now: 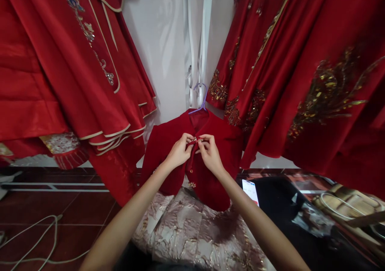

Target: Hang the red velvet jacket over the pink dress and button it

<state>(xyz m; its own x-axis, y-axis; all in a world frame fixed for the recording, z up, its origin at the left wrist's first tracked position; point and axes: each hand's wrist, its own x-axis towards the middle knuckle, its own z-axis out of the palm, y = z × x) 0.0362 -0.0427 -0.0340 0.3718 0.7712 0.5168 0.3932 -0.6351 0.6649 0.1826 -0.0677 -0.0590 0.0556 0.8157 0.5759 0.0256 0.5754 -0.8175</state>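
Observation:
A short red velvet jacket (229,142) hangs in front of me on a purple wire hanger (203,100). At the upper front opening, both my hands pinch a small gold-and-red fastening (197,140). My left hand (180,150) is closed on its left side, thumb and fingertips together. From the right, my right hand (209,150) grips the other side, its fingertips almost touching the left ones. Whether the fastening's halves are joined cannot be made out. Lower on the front edge sits a gold ornament (191,184).
Red garments with cream piping (114,102) hang at left, and gold-embroidered ones (270,82) at right. Shiny pale patterned fabric (192,231) lies below the jacket. A phone (250,191) rests on a black surface (279,206). White cable (55,235) loops across the tiled floor.

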